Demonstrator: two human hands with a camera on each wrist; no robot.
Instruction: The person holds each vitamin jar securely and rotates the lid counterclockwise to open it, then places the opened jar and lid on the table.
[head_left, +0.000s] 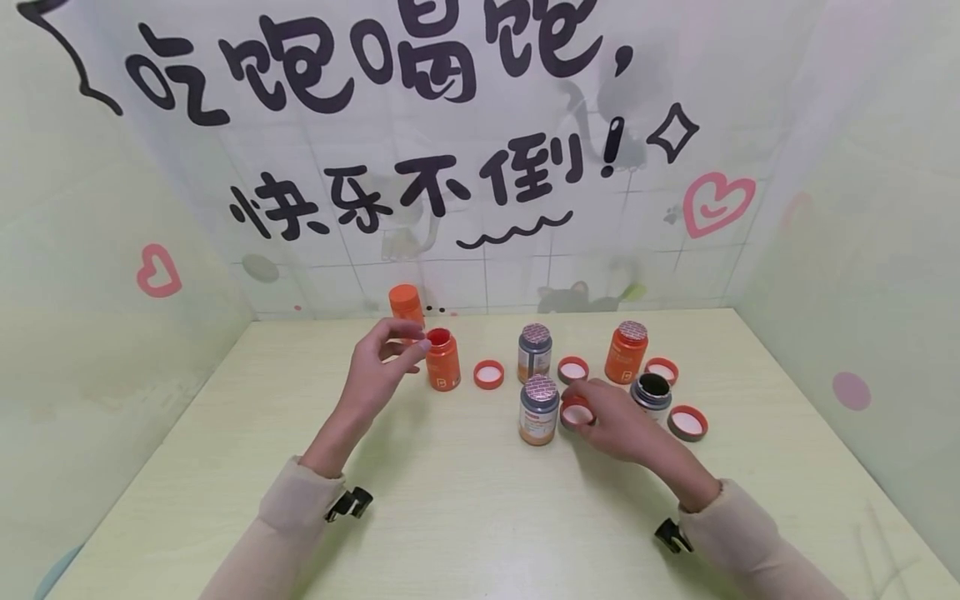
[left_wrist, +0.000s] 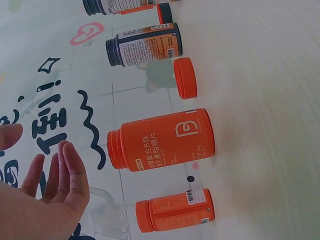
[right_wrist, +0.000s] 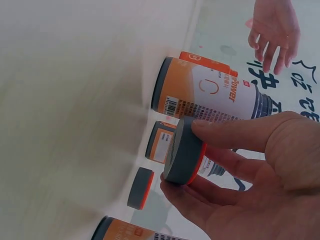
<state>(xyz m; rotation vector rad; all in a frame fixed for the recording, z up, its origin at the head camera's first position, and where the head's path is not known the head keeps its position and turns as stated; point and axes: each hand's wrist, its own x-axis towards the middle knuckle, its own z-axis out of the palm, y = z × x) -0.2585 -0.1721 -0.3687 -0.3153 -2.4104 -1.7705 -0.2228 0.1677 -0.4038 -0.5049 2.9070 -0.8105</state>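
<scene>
My right hand [head_left: 621,423] pinches a grey bottle cap [right_wrist: 181,150] with a red inner rim between thumb and fingers. In the right wrist view the cap is tilted on its side, off the tabletop. Just left of it in the head view stands a grey, white and orange bottle [head_left: 538,421] with a patterned seal over its mouth. My left hand [head_left: 372,371] hovers beside an uncapped orange bottle [head_left: 444,368], fingers loosely bent and holding nothing. Behind that hand, a capped orange bottle [head_left: 404,298] is partly hidden. A red cap [head_left: 489,375] lies right of the uncapped bottle.
Another sealed grey bottle [head_left: 534,360] and a cap [head_left: 573,369] stand farther back. To the right are a sealed orange bottle [head_left: 624,360], a red cap [head_left: 663,372], an uncapped grey bottle [head_left: 651,393] and another cap [head_left: 687,423]. Printed walls [head_left: 847,275] enclose the table.
</scene>
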